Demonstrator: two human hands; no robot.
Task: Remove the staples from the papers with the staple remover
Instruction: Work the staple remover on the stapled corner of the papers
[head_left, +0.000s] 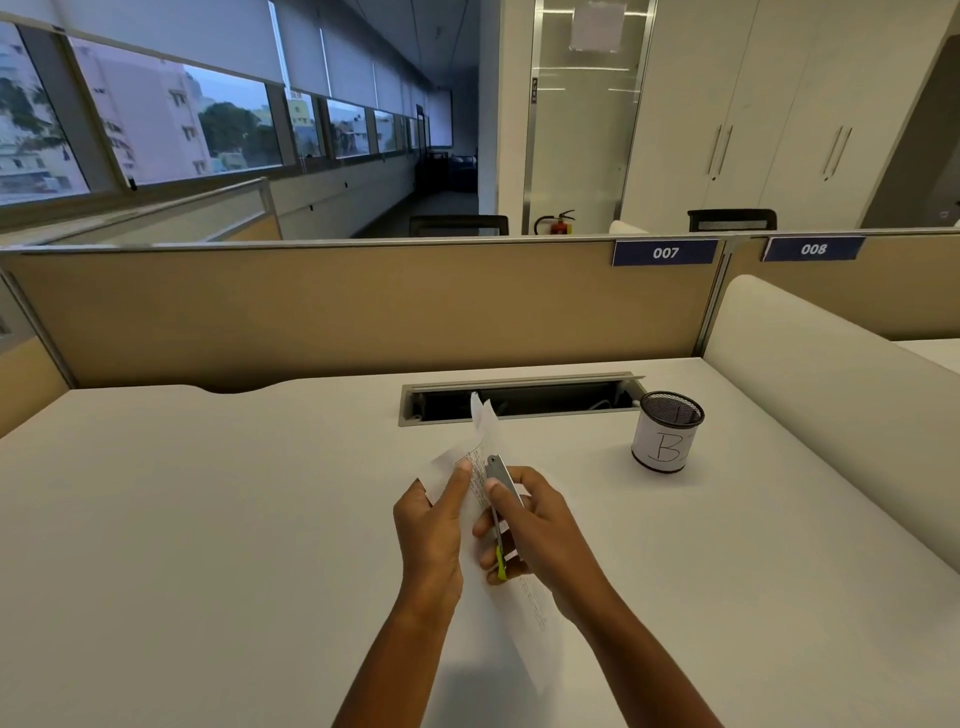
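Both hands are raised over the middle of the white desk (208, 519). My left hand (431, 530) holds a few white printed papers (485, 423) on edge, thumb laid along the near sheet. My right hand (535, 525) grips a slim grey staple remover (501, 480) with a yellow-green end, its metal tip pressed against the papers just beside my left thumb. The lower part of the papers (524, 618) hangs down between my forearms. No staple can be made out.
A black mesh pen cup (667, 434) with a white label stands to the right. An open cable tray (519, 397) runs along the back of the desk before the tan partition (363, 306). A white curved divider (831, 374) borders the right side.
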